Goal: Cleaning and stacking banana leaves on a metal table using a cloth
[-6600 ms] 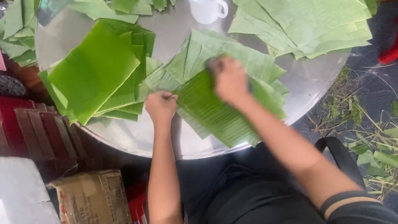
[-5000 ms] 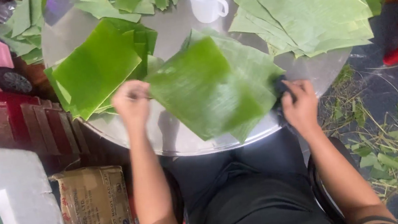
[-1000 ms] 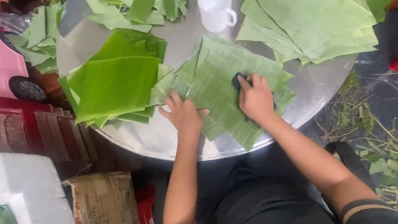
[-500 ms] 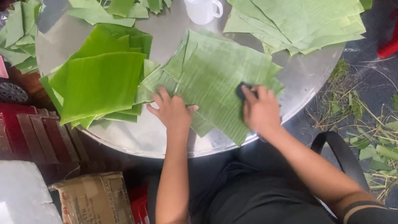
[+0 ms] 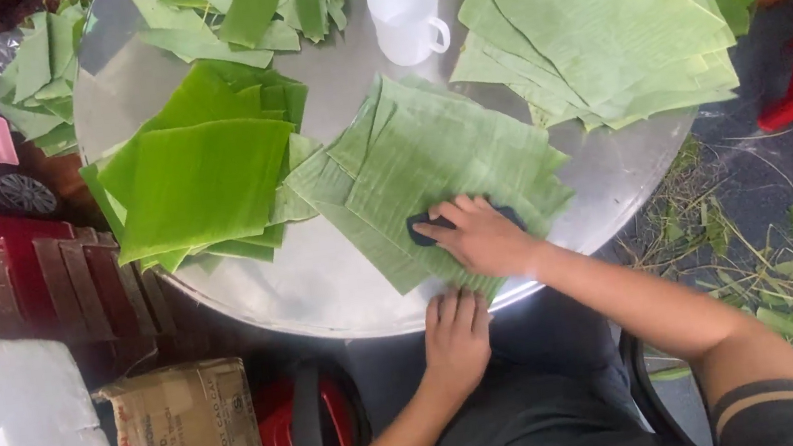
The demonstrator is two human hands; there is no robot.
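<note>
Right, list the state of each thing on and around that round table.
right hand: pressing a dark cloth flat on the top leaf
left hand: at the table's near edge, fingers on the leaf's corner
pale leaf pile: flat, underside up
bright green leaf stack: flat, untouched
white mug: upright
round metal table: leaves cover most of it

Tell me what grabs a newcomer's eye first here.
Green banana leaves cover a round metal table: a bright stack at left, a paler stack at right. At the near edge, the right hand presses a dark cloth onto the middle leaf, and the left hand rests at the rim. A white cup stands beyond.
</note>
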